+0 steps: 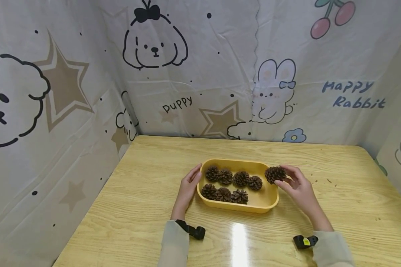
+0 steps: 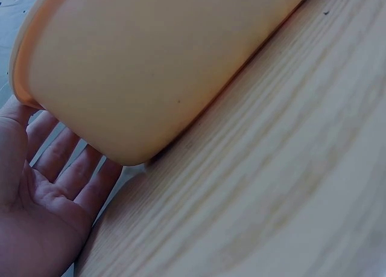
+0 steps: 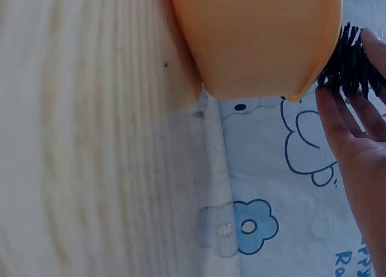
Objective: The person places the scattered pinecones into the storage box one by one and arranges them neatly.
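A yellow oval-ended plastic bin (image 1: 238, 208) stands on the table with several brown pine cones (image 1: 241, 178) in two rows inside it. My left hand (image 1: 188, 187) rests against the bin's left end, its fairly straight fingers along the outside wall and the thumb near the rim; the left wrist view shows this hand (image 2: 54, 192) below the rim. Over the bin's right end, my right hand (image 1: 297, 185) holds another pine cone (image 1: 274, 174) between thumb and fingers. In the right wrist view that cone appears dark beside the bin's rim (image 3: 329, 54).
The wooden table (image 1: 137, 207) spreads around the bin. Small dark crumbs (image 1: 329, 181) lie to its right. A patterned cloth (image 1: 200, 74) with cartoon animals hangs behind and on both sides. Both wrists wear black cameras (image 1: 198, 233).
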A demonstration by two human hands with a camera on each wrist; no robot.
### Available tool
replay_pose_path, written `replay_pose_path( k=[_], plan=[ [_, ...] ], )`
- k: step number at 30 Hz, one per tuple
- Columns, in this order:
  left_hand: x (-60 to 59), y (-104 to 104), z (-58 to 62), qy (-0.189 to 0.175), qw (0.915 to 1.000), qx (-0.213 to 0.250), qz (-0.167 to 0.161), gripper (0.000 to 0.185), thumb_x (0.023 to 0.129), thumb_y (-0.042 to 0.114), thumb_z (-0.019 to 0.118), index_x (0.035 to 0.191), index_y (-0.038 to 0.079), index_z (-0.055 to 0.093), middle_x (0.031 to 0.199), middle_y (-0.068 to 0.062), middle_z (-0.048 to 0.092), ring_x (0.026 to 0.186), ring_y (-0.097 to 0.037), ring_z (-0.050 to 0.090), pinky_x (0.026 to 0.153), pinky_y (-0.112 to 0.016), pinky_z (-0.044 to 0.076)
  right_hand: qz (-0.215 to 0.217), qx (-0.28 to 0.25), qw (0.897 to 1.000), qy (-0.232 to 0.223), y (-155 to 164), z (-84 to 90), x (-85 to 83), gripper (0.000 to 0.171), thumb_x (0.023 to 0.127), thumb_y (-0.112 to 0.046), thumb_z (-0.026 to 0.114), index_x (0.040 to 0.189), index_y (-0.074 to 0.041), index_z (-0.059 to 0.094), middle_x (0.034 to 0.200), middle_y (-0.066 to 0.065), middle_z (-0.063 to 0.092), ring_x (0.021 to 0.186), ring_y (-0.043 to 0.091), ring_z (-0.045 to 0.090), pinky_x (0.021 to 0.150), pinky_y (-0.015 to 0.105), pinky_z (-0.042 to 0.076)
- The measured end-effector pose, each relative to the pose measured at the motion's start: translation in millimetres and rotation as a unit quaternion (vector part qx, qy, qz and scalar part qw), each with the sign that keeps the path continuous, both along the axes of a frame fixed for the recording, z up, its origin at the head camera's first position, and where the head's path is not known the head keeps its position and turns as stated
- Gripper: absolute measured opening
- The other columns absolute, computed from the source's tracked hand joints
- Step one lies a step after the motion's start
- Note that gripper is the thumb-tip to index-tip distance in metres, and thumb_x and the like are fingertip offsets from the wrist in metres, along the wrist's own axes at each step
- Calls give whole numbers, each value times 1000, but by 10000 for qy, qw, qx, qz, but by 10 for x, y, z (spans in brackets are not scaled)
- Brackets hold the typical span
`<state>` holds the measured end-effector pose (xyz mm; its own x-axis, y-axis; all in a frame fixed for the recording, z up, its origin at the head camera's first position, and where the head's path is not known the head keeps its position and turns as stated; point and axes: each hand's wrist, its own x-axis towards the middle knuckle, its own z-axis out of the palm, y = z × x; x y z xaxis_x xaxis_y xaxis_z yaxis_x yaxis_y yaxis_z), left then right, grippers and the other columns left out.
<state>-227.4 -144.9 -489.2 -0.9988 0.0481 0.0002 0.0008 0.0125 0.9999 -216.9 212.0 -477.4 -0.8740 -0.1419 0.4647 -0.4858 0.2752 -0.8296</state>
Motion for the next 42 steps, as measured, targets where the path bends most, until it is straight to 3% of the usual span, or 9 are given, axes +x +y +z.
replay_pose_path(
  k=[7, 14, 17, 24, 29, 32, 36, 42],
  plan=[
    [-1, -3, -11, -9, 10000, 27, -7, 46, 103, 24, 52, 147, 13, 46, 152, -11, 45, 142, -27, 43, 118, -41, 38, 399, 463, 9978, 273, -81, 10, 32, 52, 82, 13, 69, 131, 5, 52, 128, -19, 52, 119, -14, 50, 98, 4, 45],
    [-20, -1, -22, -3, 10000, 48, 19, 46, 102, 24, 53, 147, 12, 47, 152, -11, 46, 141, -27, 44, 117, -40, 39, 510, 1302, 9883, 616, -146, 46, 45, 53, 79, 6, 75, 128, -2, 58, 121, 11, 63, 116, -17, 48, 94, 3, 47],
    [-20, -1, -20, -21, 10000, 82, 22, 46, 102, 23, 53, 146, 12, 47, 152, -10, 46, 141, -26, 44, 117, -40, 38, 540, 1801, 9794, 743, -171, 71, 55, 51, 78, 1, 77, 126, -4, 60, 117, 12, 64, 112, -16, 50, 91, 5, 49],
    [-23, -4, -26, -26, 10000, 85, 10, 46, 102, 23, 53, 146, 12, 47, 151, -11, 47, 141, -27, 44, 117, -39, 39, 749, 2709, 9527, 1155, -219, 153, 70, 50, 75, -5, 81, 121, -2, 62, 115, 5, 67, 104, 18, 64, 84, 30, 60],
    [-24, -3, -29, 15, 10000, 93, 8, 46, 102, 23, 53, 146, 12, 47, 151, -11, 47, 140, -27, 45, 116, -39, 41, 1093, 3173, 9393, 714, -250, 218, 77, 48, 80, -11, 78, 124, -4, 60, 121, 8, 67, 112, 31, 63, 91, 44, 58],
    [-85, -4, -143, 56, 9999, 81, 65, 46, 102, 28, 54, 146, 16, 48, 151, -8, 48, 140, -24, 46, 115, -37, 41, 1249, 3424, 9305, 362, -268, 247, 71, 48, 81, -13, 77, 125, -5, 60, 124, 8, 65, 115, 32, 62, 96, 49, 55],
    [-168, -9, -306, 128, 9998, 47, 138, 47, 101, 34, 54, 146, 20, 49, 150, -6, 49, 140, -23, 46, 116, -37, 41, 1510, 3665, 9180, 60, -295, 283, 43, 48, 83, -13, 76, 126, -3, 58, 126, 11, 64, 118, 34, 60, 99, 50, 53],
    [-166, 0, -309, 131, 9997, -29, 186, 47, 101, 31, 54, 146, 17, 48, 150, -9, 49, 140, -25, 46, 117, -38, 40, 1848, 3917, 9013, 45, -347, 330, -1, 43, 84, -13, 76, 122, -4, 59, 123, 10, 64, 113, 31, 62, 98, 48, 54]
  ],
)
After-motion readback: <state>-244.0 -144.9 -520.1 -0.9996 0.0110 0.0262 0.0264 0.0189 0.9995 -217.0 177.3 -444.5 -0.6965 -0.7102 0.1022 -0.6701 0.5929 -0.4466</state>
